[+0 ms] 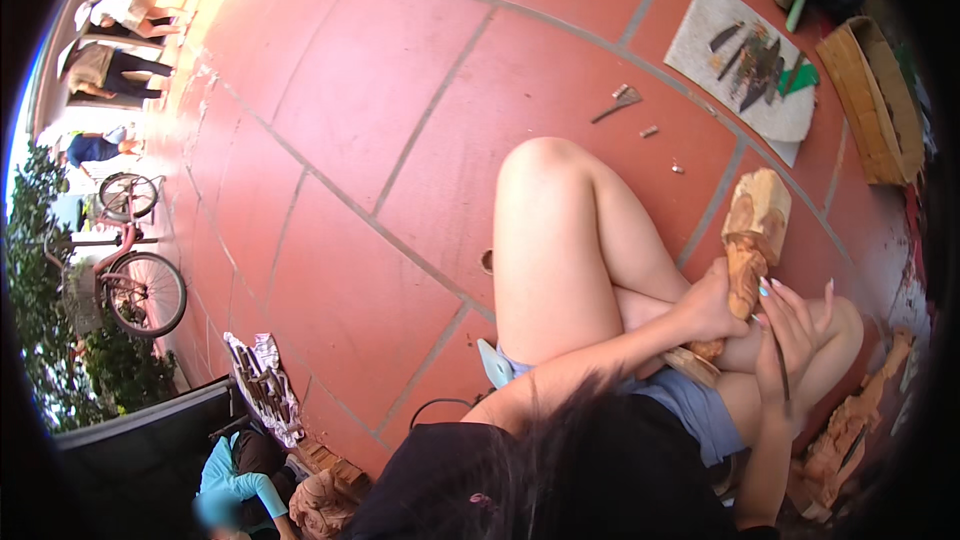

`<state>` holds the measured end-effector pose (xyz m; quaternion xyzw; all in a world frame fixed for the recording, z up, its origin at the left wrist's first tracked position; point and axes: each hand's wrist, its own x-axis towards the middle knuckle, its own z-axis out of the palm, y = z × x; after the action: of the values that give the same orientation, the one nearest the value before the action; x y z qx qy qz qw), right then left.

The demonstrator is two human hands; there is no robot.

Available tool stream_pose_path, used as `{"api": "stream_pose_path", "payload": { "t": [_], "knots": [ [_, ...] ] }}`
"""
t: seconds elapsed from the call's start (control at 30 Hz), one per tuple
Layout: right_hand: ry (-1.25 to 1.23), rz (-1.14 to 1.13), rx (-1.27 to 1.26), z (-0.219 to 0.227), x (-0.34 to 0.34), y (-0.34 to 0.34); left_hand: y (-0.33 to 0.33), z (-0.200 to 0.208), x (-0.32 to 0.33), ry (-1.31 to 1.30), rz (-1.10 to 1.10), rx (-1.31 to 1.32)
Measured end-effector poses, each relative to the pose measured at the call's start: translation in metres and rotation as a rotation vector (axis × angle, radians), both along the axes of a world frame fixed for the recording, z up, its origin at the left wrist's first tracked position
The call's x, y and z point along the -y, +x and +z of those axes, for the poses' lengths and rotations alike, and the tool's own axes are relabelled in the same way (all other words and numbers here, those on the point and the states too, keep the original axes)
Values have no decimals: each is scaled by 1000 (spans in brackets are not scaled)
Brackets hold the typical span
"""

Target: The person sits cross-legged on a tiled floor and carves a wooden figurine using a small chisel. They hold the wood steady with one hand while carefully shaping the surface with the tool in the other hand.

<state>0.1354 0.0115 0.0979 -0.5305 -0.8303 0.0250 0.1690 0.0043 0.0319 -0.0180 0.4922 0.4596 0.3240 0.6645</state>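
A partly carved wooden figure (757,210), with a blocky pale upper end and a shaped reddish-brown lower part, leans over my crossed legs. My left hand (712,302) is wrapped round its lower part. Beside it, my right hand (788,330) holds a thin, dark carving tool (784,368), its shaft running down past the palm toward the wrist. The tool's working tip is hidden near the figure, and some right fingers are raised. Below my left hand, a round piece of wood (692,365) rests against my lap; I cannot tell whether it belongs to the figure.
A pale cloth (690,50) bearing several dark carving tools lies ahead right, by a cardboard box (875,100). Carved wood (850,430) is at my right. Wood scraps (622,100) dot the red tiles. Lower left are more tools (262,380) and a turquoise-sleeved person (238,475); a bicycle (145,290) stands far left.
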Motion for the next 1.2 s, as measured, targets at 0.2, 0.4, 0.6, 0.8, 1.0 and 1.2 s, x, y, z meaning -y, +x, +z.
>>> {"api": "stream_pose_path", "payload": {
  "t": [0.2,0.4,0.6,0.8,1.0,1.2],
  "knots": [
    [115,-285,-255,-26,0,54,-2,-6,6,-123,12,13],
    [-55,-333,-532,-37,0,69,3,-14,-14,-103,10,130],
    [-45,-361,-543,-55,6,85,-10,17,-35,-60,-53,-509],
    [-71,-374,-621,-65,7,91,-2,22,-46,355,-15,-877],
    [210,-322,-522,-23,5,49,28,-5,-56,748,-53,-1024],
    [210,-300,-571,-17,6,46,33,3,-53,873,-198,-990]
  ]
}}
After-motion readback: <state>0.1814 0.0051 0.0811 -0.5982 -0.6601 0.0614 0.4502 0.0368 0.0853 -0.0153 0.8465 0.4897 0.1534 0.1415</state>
